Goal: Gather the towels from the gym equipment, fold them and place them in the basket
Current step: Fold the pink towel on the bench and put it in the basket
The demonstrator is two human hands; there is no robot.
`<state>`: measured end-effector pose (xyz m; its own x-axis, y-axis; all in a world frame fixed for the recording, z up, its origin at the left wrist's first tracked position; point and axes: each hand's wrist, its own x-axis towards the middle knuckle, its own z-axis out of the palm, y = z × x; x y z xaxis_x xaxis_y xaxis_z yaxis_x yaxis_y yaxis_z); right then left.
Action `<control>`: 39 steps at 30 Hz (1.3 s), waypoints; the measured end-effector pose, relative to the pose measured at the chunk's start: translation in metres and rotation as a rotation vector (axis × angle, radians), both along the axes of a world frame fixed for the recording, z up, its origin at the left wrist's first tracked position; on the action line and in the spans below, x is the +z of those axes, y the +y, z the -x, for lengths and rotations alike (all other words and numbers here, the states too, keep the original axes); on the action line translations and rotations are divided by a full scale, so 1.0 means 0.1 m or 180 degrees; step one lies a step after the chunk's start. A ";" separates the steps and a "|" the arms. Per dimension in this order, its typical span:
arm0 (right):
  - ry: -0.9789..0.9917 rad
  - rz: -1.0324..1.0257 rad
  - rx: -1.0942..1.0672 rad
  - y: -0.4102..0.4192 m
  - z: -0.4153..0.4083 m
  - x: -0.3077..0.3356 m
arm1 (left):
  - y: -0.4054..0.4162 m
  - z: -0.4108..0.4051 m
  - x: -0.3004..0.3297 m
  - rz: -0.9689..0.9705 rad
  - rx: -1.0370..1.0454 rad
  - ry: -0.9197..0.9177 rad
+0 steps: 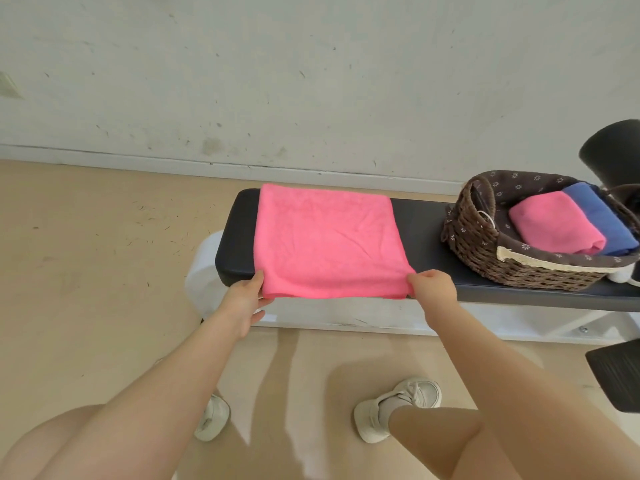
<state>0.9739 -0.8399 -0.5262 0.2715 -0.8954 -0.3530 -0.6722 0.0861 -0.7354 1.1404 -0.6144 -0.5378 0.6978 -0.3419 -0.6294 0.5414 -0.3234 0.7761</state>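
The flat pink terry towel [325, 240] lies across the black padded bench [426, 230], left of the brown wicker basket [485, 244]. Left hand [242, 299] and right hand [433, 292] each pinch a near corner; the far edge lies straight ahead.

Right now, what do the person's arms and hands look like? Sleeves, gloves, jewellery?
Both arms are bare from the frame edge down to the wrists, with no sleeves in view. The left hand and right hand wear no gloves, and no watch, bracelet or ring shows on the sides facing the camera. Fingernail detail is too small to tell.
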 end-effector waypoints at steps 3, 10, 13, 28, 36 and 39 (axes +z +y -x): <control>0.0031 -0.0294 -0.0268 -0.01 0.03 -0.10 | -0.02 0.01 0.01 0.0043 0.0048 -0.0099; -0.1214 -0.1702 -0.0551 0.10 0.08 -0.10 | -0.01 0.00 0.05 0.0071 0.0271 -0.0439; -0.1570 -0.2183 -0.0627 0.10 0.08 -0.04 | 0.05 -0.02 0.05 0.0234 0.0377 -0.0310; -0.2212 -0.1202 0.0217 0.09 0.33 0.31 | 0.22 0.02 0.40 0.0454 -0.0517 -0.0761; -0.1120 -0.0891 0.1477 0.11 0.51 0.41 | 0.38 -0.01 0.52 -0.1244 -0.2161 -0.2390; -0.0550 -0.0186 0.1635 0.16 0.52 0.39 | 0.38 0.02 0.50 -0.1507 -0.2204 -0.2959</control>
<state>0.9220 -0.8237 -0.4869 0.7273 -0.6125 -0.3097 -0.5084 -0.1776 -0.8426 1.1387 -0.5766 -0.4882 0.7075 -0.6891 -0.1567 -0.5434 -0.6722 0.5029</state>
